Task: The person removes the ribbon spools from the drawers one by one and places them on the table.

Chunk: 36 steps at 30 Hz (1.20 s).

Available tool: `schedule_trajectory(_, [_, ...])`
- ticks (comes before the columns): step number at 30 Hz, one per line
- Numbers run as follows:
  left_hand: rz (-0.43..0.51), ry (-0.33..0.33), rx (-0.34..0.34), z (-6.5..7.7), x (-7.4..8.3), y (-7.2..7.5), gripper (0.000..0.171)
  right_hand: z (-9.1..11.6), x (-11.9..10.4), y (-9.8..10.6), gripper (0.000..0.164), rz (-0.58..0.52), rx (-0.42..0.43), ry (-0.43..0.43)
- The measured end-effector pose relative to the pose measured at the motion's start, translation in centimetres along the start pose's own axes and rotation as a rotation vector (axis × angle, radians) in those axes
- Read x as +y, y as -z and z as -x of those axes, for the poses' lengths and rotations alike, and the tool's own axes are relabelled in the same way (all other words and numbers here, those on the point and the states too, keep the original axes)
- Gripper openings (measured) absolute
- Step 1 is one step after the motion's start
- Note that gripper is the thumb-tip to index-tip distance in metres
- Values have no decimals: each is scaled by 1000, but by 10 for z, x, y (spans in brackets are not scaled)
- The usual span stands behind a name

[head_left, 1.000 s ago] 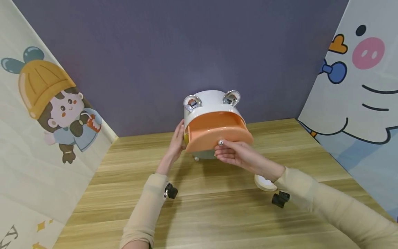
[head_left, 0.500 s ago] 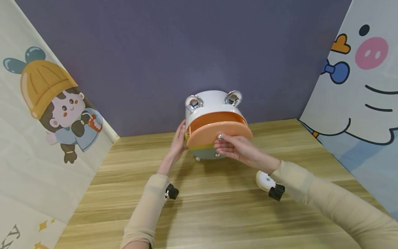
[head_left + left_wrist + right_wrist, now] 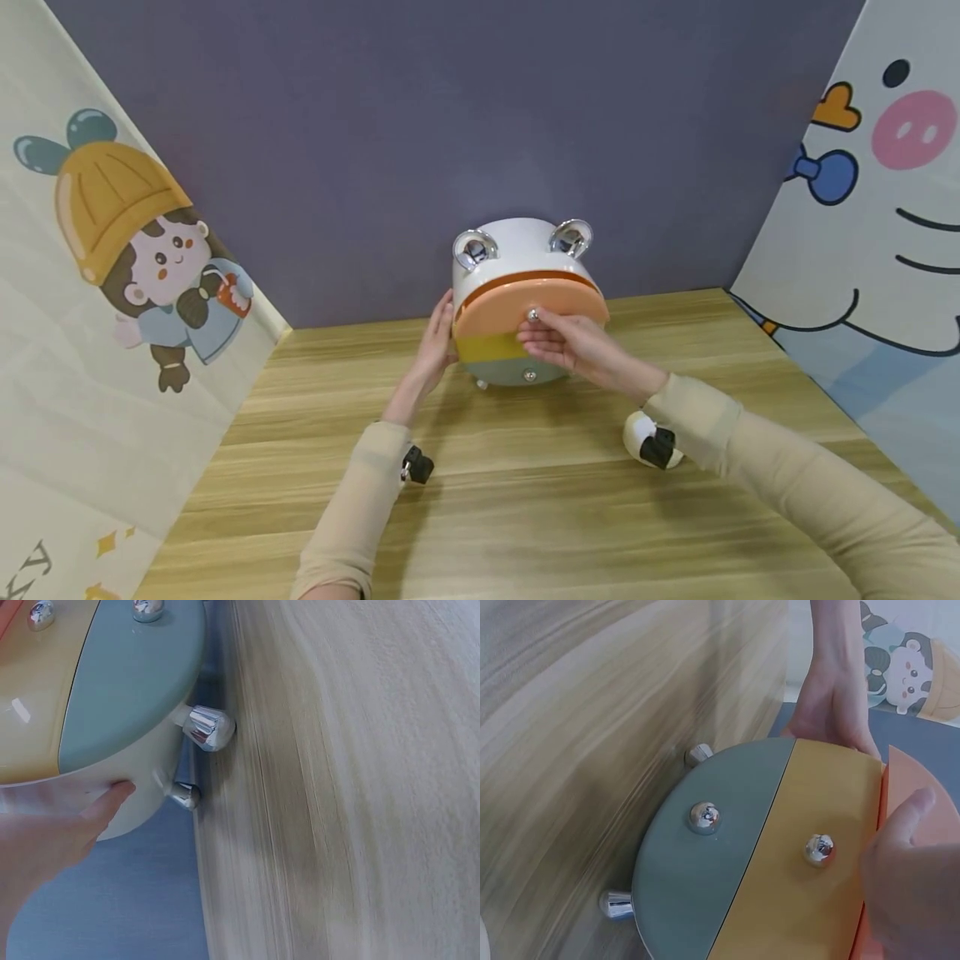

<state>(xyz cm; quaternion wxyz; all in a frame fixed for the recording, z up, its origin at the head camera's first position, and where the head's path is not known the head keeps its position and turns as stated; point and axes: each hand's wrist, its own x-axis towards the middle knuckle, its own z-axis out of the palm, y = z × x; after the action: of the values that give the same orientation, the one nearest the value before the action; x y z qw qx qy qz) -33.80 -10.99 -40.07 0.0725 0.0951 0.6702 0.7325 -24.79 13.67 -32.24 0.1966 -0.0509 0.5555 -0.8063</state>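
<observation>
A small round drawer box [image 3: 517, 242] with a white shell and two silver ears stands against the back wall. Its orange top drawer [image 3: 495, 308] sticks out slightly, leaving a thin gap under the shell. Below it are a yellow drawer [image 3: 795, 817] and a grey-green drawer [image 3: 712, 870], both flush. My right hand [image 3: 573, 343] pinches the silver knob [image 3: 533, 315] of the orange drawer between thumb and forefinger; in the right wrist view the hand hides that knob. My left hand [image 3: 433, 346] rests along the box's left side, its fingers straight.
Under my right wrist, a round white disc [image 3: 637, 432] lies on the wooden table [image 3: 510, 500], partly covered by a black wrist camera [image 3: 657, 448]. A dark grey wall [image 3: 375, 167] rises behind the box. Printed cartoon panels flank the table. Short silver feet [image 3: 208, 727] support the box.
The orange drawer has slid back into the box, from well out to nearly flush, with my right hand following on its knob. My left hand has stayed at the box's side.
</observation>
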Motion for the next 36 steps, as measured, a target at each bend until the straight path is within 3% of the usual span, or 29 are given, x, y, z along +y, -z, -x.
schedule_trajectory(19, [0,-11,-13,0,3,-3,52,-14,-8,5,31,60,11,34])
schedule_trajectory(26, [-11,-23,-17,-1,5,-1,53,-17,-10,6,32,71,-20,46])
schedule_trajectory(36, [-6,6,-3,0,-1,1,51,-16,-1,10,33,111,8,-14])
